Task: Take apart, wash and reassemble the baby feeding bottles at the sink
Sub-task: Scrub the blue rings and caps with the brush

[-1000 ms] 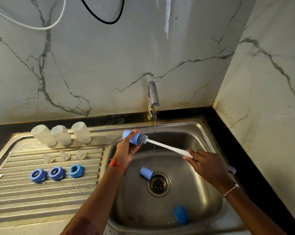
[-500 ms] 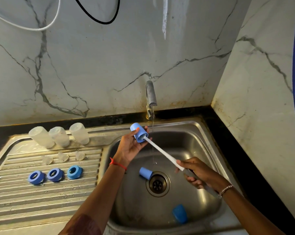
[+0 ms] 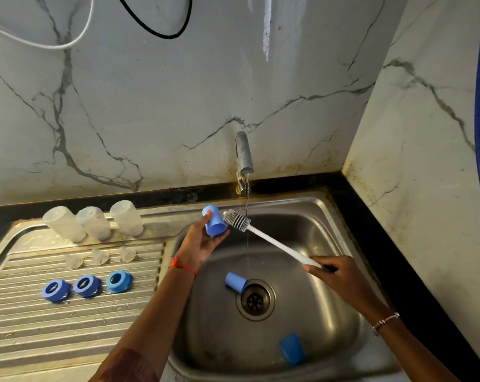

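Left grip (image 3: 200, 241) is up higher, palm facing me, fingers and thumb wrapped round a cap (image 3: 215, 223). Right grip (image 3: 341, 277) sits lower, off to its right, curled on a brush (image 3: 274, 241) handle. Both forearms bare, angling in from below.

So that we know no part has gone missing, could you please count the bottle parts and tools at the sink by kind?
Clear bottles: 3
Clear teats: 3
Blue collar rings: 3
Blue caps: 3
Bottle brush: 1
Total: 13
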